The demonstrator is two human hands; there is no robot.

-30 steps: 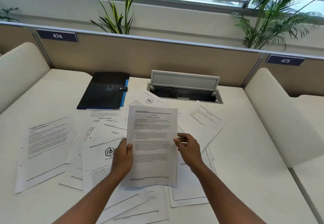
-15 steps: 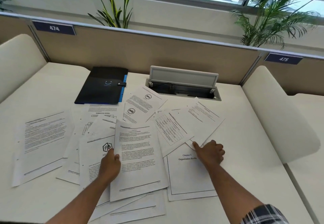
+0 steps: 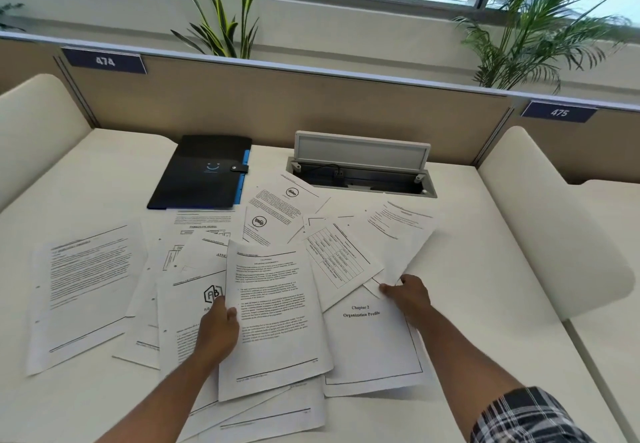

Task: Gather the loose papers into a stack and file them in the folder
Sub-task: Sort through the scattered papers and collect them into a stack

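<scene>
Several loose printed papers lie scattered and overlapping across the white desk. My left hand grips the left edge of a text sheet, held just above the pile. My right hand pinches the near corner of a sheet at the right, which is lifting off the desk. Beneath that hand lies a page headed "Chapter 2 Organization Profile". A table sheet lies between my hands. The black folder with a blue edge and a snap strap lies shut at the back left of the desk.
An open cable box with a raised grey lid is set into the desk behind the papers. Padded dividers flank the desk at the left and right. A partition with plants behind it closes off the back.
My right hand let go of the text sheet, reached right and took the corner of the right-hand sheet. My left hand lowered the text sheet toward the pile.
</scene>
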